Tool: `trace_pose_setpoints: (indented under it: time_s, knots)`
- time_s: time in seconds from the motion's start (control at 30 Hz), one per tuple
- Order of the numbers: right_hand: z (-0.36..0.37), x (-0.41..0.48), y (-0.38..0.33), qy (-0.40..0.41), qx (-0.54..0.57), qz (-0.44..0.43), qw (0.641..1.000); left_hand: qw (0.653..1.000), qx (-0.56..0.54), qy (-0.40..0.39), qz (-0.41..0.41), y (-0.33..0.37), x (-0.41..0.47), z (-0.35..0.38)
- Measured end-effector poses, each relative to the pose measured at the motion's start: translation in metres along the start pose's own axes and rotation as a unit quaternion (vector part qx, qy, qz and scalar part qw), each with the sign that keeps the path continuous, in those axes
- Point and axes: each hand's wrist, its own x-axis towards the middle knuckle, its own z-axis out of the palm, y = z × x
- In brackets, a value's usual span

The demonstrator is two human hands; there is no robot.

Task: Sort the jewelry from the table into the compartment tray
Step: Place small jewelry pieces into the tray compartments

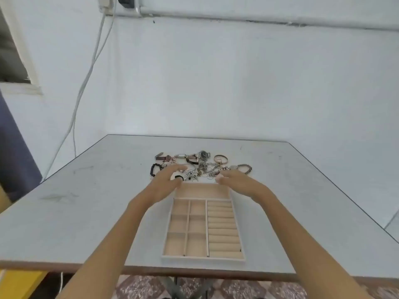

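looking down along two bare forearms, stretched long and nearly straight over the grey table [86, 212], angled in toward the far end of the compartment tray [203, 259]. holding the left hand [167, 180] palm down above the tray's far left corner, wrist flat, fingers [180, 168] straight and a little fanned, tips right at the near edge of the jewelry pile [203, 169]. gripping nothing that can be made out. too blurred to say whether touching the small black loop [179, 177] just beside the thumb.

holding the right hand [235, 182] opposite, above the tray's far right corner, turned inward, fingers loosely extended and close together, tips smeared at the pile's near right edge. clamped on nothing there either, as far as can be seen. can't tell about contact with the pieces.

finding all the jewelry on the table, just beyond the tray's far wall: a dark-dialled watch [203, 154] at the back, a black bead bracelet [153, 169] out left, a rose-gold bangle [220, 158] and a silver bracelet [245, 168] out right, tangled chains and small bits between.

seeing the tray close to the near table edge, with one long compartment across the far end, six small squares on the left, ring rolls down the right. beyond the table, a pale wall with a white cable [86, 83] hanging on the left.
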Motion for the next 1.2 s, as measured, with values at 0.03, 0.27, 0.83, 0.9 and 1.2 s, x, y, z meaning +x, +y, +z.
trace_pose_setpoints:
  time_s: [0.03,0.27,0.83,0.9,1.2]
  knots:
    - [0.007,-0.002,0.004,0.012,0.012,0.002,1.000,1.000,0.000,0.021,-0.003,-0.003,-0.005,0.005]
    - [0.039,-0.012,0.024,0.095,0.028,-0.022,0.995,0.991,-0.051,0.123,0.006,-0.012,-0.027,0.036]
    - [0.042,0.005,0.035,0.185,0.070,-0.081,0.977,0.982,-0.012,0.189,0.004,-0.019,-0.007,0.036]
    - [0.032,0.023,0.029,0.235,0.011,-0.092,0.968,0.981,0.044,0.189,0.020,-0.012,0.006,0.031]
    - [0.033,0.085,-0.005,0.225,-0.254,0.017,0.941,0.923,0.383,0.029,0.005,0.019,0.075,0.052]
